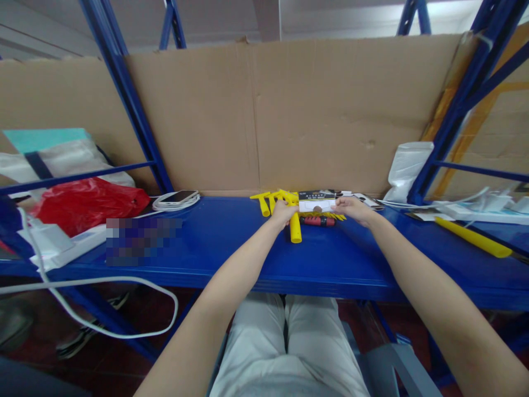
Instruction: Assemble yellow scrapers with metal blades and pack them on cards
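Note:
My left hand (282,213) is closed around a yellow T-shaped tool (295,229), whose thick round handle points down towards me. Its fingertips also come up to the left edge of a black-and-white printed card (317,204). At the card's right edge, my right hand (354,210) pinches it between thumb and fingers. Just below the card lies a tool with a red and black handle (318,221), partly covered. More yellow T-shaped tools (263,204) rest left of my left hand, against the cardboard. Small yellow pointed pieces (339,217) show under the card.
A blue shelf top (223,237) runs before a cardboard wall (198,121). Left are a phone (181,197) on a coiled cable, a red plastic bag (91,204) and a power strip. Right are a white pouch (407,171), a yellow-handled tool (475,237) and cables. Blue posts frame both sides.

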A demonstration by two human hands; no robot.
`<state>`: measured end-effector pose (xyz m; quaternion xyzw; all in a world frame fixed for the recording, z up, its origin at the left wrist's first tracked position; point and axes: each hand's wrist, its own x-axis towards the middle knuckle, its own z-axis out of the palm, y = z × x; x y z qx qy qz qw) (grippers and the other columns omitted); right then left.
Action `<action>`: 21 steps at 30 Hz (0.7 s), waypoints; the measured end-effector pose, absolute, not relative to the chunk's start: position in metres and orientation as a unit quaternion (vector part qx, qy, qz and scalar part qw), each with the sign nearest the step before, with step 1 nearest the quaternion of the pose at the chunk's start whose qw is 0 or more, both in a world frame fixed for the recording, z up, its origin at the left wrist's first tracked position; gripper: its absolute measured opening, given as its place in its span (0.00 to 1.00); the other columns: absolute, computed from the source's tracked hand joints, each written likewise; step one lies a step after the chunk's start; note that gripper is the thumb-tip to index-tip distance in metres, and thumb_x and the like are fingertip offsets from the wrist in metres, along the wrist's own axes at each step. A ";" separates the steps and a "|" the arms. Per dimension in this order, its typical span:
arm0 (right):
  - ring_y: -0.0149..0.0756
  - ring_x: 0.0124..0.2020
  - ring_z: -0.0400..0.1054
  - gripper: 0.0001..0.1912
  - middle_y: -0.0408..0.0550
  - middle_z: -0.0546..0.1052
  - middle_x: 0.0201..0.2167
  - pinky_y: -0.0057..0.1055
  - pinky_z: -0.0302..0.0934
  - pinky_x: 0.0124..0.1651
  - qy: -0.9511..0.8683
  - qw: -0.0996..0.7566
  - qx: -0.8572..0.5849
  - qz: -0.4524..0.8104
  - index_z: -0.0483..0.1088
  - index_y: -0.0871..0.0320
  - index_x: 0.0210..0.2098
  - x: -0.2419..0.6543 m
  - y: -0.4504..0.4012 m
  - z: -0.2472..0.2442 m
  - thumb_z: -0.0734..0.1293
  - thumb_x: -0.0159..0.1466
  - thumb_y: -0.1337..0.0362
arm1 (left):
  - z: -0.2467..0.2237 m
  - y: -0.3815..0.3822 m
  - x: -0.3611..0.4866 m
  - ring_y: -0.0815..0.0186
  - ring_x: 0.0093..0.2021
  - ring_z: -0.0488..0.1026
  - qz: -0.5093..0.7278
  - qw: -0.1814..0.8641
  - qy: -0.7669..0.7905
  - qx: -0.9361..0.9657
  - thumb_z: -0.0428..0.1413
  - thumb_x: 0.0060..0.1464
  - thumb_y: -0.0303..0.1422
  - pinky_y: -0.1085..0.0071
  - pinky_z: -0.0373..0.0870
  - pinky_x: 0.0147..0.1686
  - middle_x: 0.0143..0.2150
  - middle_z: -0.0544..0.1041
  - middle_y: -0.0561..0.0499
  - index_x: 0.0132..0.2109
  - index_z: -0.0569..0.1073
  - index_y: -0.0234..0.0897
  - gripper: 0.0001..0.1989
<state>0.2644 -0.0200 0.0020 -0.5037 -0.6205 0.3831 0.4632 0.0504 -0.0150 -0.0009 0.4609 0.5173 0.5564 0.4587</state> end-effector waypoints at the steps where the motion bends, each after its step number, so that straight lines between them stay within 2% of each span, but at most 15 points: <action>1: 0.28 0.23 0.63 0.17 0.41 0.71 0.19 0.25 0.56 0.28 -0.620 0.464 -0.502 0.385 0.63 0.57 0.19 0.264 -0.021 0.003 0.77 0.40 0.63 | 0.000 -0.014 0.050 0.71 0.17 0.65 0.551 0.456 0.519 0.469 0.60 0.41 0.20 0.77 0.59 0.17 0.17 0.64 0.57 0.30 0.69 0.35 0.10; 4: 0.28 0.22 0.62 0.17 0.40 0.71 0.18 0.26 0.56 0.28 -0.623 0.459 -0.501 0.387 0.63 0.57 0.19 0.262 -0.023 0.004 0.77 0.40 0.62 | 0.005 -0.011 0.046 0.76 0.11 0.55 0.577 0.445 0.515 0.452 0.56 0.48 0.22 0.79 0.51 0.13 0.14 0.60 0.60 0.29 0.66 0.36 0.07; 9: 0.29 0.22 0.63 0.18 0.41 0.70 0.18 0.27 0.57 0.29 -0.626 0.459 -0.499 0.386 0.63 0.56 0.19 0.262 -0.023 0.003 0.77 0.40 0.60 | 0.010 -0.005 0.039 0.77 0.10 0.55 0.646 0.461 0.492 0.358 0.53 0.55 0.27 0.80 0.53 0.13 0.15 0.59 0.62 0.35 0.67 0.35 0.01; 15: 0.29 0.23 0.63 0.18 0.42 0.71 0.19 0.26 0.58 0.28 -0.624 0.465 -0.496 0.384 0.63 0.56 0.19 0.265 -0.018 0.001 0.77 0.40 0.59 | 0.016 0.004 0.025 0.77 0.13 0.61 0.708 0.479 0.462 0.234 0.46 0.63 0.34 0.80 0.60 0.16 0.22 0.67 0.58 0.43 0.67 0.35 0.09; 18: 0.30 0.23 0.63 0.18 0.42 0.71 0.19 0.27 0.59 0.28 -0.629 0.462 -0.496 0.381 0.63 0.56 0.19 0.266 -0.017 0.000 0.77 0.40 0.59 | 0.016 0.009 0.018 0.75 0.17 0.69 0.724 0.486 0.449 0.195 0.40 0.65 0.33 0.80 0.62 0.16 0.30 0.72 0.53 0.48 0.65 0.35 0.12; 21: 0.28 0.23 0.63 0.17 0.41 0.71 0.18 0.26 0.58 0.28 -0.624 0.461 -0.500 0.386 0.63 0.56 0.19 0.266 -0.017 0.001 0.77 0.41 0.61 | 0.015 0.012 0.015 0.73 0.22 0.74 0.733 0.489 0.439 0.176 0.39 0.65 0.31 0.81 0.62 0.15 0.37 0.74 0.50 0.52 0.62 0.35 0.13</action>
